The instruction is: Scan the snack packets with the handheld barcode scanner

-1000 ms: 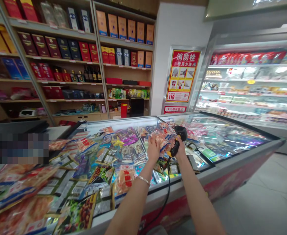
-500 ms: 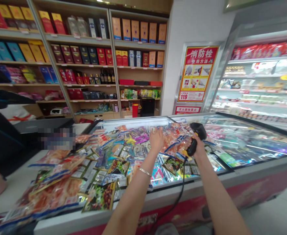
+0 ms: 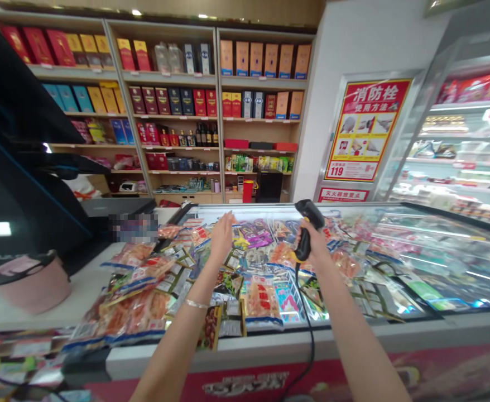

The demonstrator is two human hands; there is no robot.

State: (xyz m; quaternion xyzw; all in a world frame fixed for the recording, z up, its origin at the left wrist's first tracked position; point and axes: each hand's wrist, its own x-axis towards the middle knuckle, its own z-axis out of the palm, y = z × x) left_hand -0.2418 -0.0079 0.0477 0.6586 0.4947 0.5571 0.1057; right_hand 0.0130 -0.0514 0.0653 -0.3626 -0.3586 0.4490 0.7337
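Observation:
My right hand [image 3: 315,245] is wrapped round the grip of a black barcode scanner [image 3: 310,213], held above the chest freezer with its cord hanging down. To the left, my left hand [image 3: 222,234] reaches over the packets with its fingers stretched out and nothing visible in them. Below and between my arms lies a clear packet with a red label [image 3: 262,298]. Purple packets [image 3: 256,231] are spread just beyond my hands. Heaped at the left end are clear food packets with blue edges [image 3: 140,310]. My left forearm hides some of the packets.
The glass-topped freezer [image 3: 412,262] runs off to the right. On the counter at left stand a pink basket [image 3: 33,285] and a dark monitor [image 3: 19,184]. Behind are shelves of boxed bottles [image 3: 182,103], a red fire-hydrant poster [image 3: 368,131] and a lit refrigerated display [image 3: 471,145].
The view has turned left. Both my hands have moved left over the freezer, the right still holding the barcode scanner. The red-labelled packet now shows beside my left forearm.

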